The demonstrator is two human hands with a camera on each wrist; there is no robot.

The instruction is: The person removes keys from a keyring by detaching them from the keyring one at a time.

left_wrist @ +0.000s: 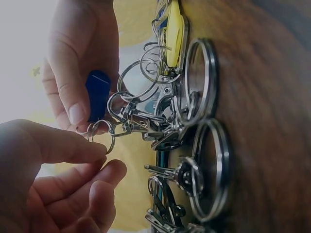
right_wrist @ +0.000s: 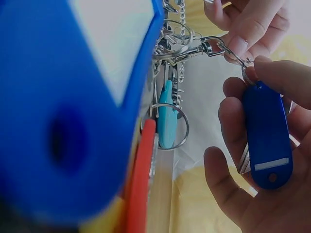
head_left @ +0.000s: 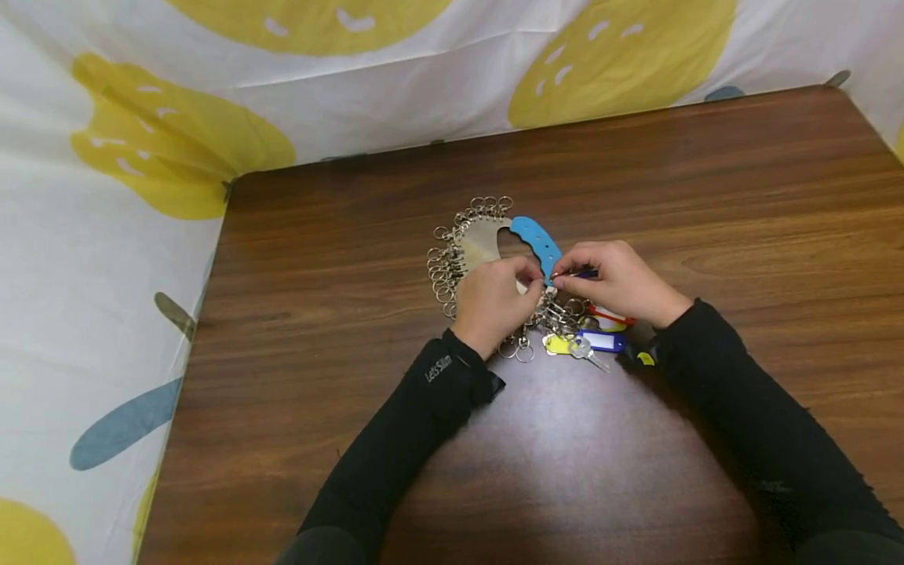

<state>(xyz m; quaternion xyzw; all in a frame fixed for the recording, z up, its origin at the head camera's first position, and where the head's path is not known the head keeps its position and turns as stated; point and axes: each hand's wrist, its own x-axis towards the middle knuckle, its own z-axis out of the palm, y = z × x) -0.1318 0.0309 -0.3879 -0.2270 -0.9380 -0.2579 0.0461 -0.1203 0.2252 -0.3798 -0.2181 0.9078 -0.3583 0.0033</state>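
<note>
A big key holder lies on the table: a flat metal plate [head_left: 482,238] with a light blue handle [head_left: 537,239] and many clasps with rings around its edge. Beside the handle, my left hand [head_left: 497,302] pinches a split ring [left_wrist: 113,138] between thumb and forefinger; the ring hangs on a swivel clasp. Facing it, my right hand [head_left: 614,282] pinches the small ring at the top of a dark blue key tag [right_wrist: 267,136]. The tag hangs against the right fingers, and part of a metal key [right_wrist: 245,162] shows behind it. Fingertips partly hide where the two rings meet.
Below the hands, a yellow tag [head_left: 558,344], another blue tag [head_left: 600,340], a red tag [head_left: 610,315] and a silver key [head_left: 588,355] lie by the clasps. A patterned cloth [head_left: 395,94] hangs behind the brown wooden table [head_left: 318,314].
</note>
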